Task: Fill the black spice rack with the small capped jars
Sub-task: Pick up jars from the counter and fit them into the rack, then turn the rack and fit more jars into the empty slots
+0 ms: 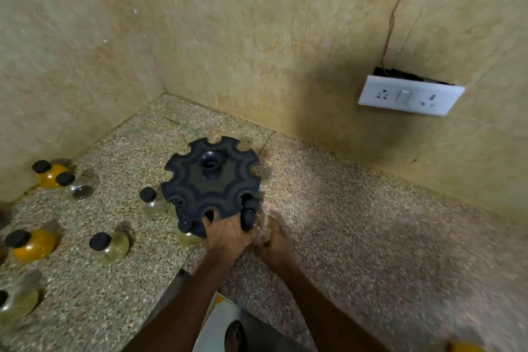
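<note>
The black spice rack (210,180), a round disc with notches around its rim and a hub in the middle, stands on the speckled counter. My left hand (228,230) grips its near edge. My right hand (275,237), blurred, is shut on a small clear jar (248,218) with a black cap, pressed against a near-right notch. Two jars (185,230) hang in the near-left notches. One loose jar (151,200) stands just left of the rack. Several more capped jars, some yellow (31,243), some clear (108,246), stand at the left.
Tiled walls meet in a corner behind the rack. A white switch plate (410,96) with a thin wire hangs off the right wall. The counter's front edge runs under my forearms. A yellow object (465,347) peeks in at the bottom right.
</note>
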